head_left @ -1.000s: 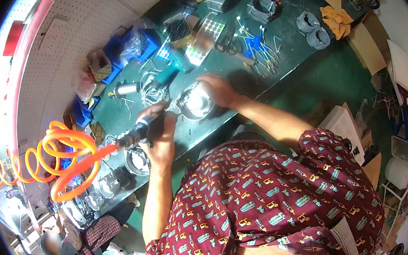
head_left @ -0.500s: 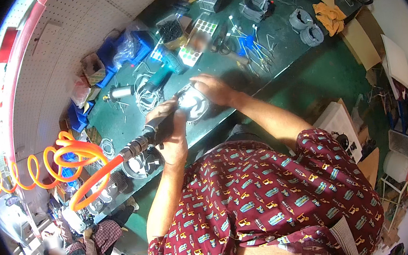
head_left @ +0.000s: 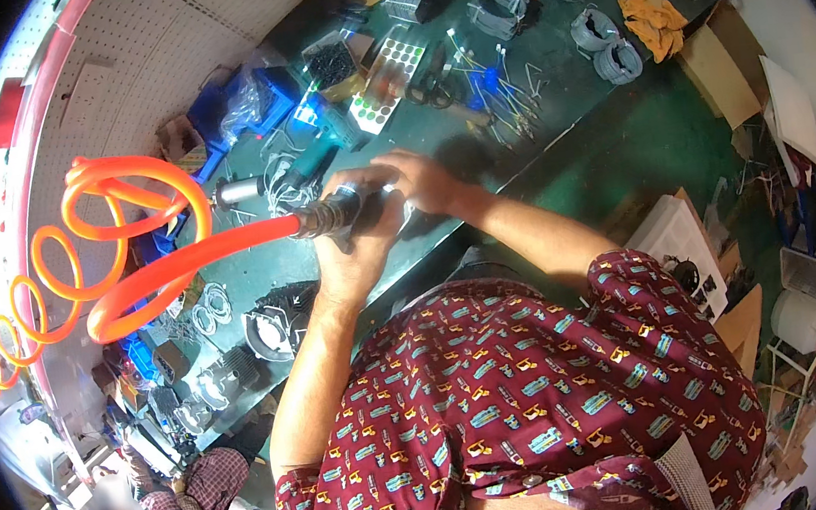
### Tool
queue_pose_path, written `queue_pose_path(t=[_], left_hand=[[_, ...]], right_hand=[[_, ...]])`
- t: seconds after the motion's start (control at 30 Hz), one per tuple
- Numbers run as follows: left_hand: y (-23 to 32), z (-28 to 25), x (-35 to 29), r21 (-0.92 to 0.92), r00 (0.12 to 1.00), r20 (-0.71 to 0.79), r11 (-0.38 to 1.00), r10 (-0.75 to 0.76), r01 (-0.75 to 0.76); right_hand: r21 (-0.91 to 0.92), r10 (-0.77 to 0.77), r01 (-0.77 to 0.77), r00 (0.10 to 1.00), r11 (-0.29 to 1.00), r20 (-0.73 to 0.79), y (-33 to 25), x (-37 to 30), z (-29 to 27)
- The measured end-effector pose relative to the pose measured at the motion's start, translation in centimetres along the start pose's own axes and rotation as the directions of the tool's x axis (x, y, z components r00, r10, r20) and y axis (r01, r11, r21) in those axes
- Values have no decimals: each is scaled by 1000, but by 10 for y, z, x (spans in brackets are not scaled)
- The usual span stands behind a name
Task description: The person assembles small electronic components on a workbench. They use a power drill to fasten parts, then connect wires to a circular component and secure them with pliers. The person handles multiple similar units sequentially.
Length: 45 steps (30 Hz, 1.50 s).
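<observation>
Over the near edge of the green workbench (head_left: pixel 552 103), my left hand (head_left: pixel 353 261) is wrapped round a dark air tool (head_left: pixel 350 201) with a metal coupling. A coiled orange air hose (head_left: pixel 211 245) runs from that coupling off to the left. My right hand (head_left: pixel 429 187) is at the tool's front, its fingers curled over a round metal part. Only a bright sliver of this part (head_left: pixel 408 217) shows between the two hands; the rest is hidden. Whether the tool's tip touches the part cannot be seen. A teal power tool (head_left: pixel 321 149) lies just beyond my hands.
Blue bins (head_left: pixel 276 109), a sheet of round green stickers (head_left: pixel 376 107) and wires with blue parts (head_left: pixel 490 89) lie farther back. Grey rings (head_left: pixel 620 62) and a yellow cloth (head_left: pixel 654 25) sit at far right. Round metal housings (head_left: pixel 271 331) stand at left. Another person (head_left: pixel 189 497) is lower left.
My left hand and the air tool have moved up and right, tilting over the round part and covering most of it. The orange hose has swung upward. My right hand's fingers have curled in.
</observation>
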<state>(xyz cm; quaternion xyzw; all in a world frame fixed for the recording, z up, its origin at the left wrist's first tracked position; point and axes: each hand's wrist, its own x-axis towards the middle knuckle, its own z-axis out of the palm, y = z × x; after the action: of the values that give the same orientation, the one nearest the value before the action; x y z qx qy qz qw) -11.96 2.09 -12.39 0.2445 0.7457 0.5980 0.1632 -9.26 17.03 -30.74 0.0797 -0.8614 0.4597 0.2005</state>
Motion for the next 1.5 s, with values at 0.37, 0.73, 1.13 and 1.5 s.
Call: queue_pose_path(t=[0.37, 0.73, 1.13, 1.5], left_hand=[[-1, -9, -12, -127, 995, -54, 987, 89, -95], [-20, -44, -89, -126, 941, -327, 983, 86, -133], [-17, -37, -89, -133, 919, -385, 980, 88, -149], [11, -28, -55, -46, 983, -182, 999, -21, 12]], right_hand=[[-59, -95, 91, 993, 994, -68, 8, 3, 13], [161, 242, -247, 969, 955, 55, -3, 7, 5], [141, 240, -245, 969, 959, 51, -7, 9, 3], [77, 216, -215, 976, 973, -6, -7, 6, 7]])
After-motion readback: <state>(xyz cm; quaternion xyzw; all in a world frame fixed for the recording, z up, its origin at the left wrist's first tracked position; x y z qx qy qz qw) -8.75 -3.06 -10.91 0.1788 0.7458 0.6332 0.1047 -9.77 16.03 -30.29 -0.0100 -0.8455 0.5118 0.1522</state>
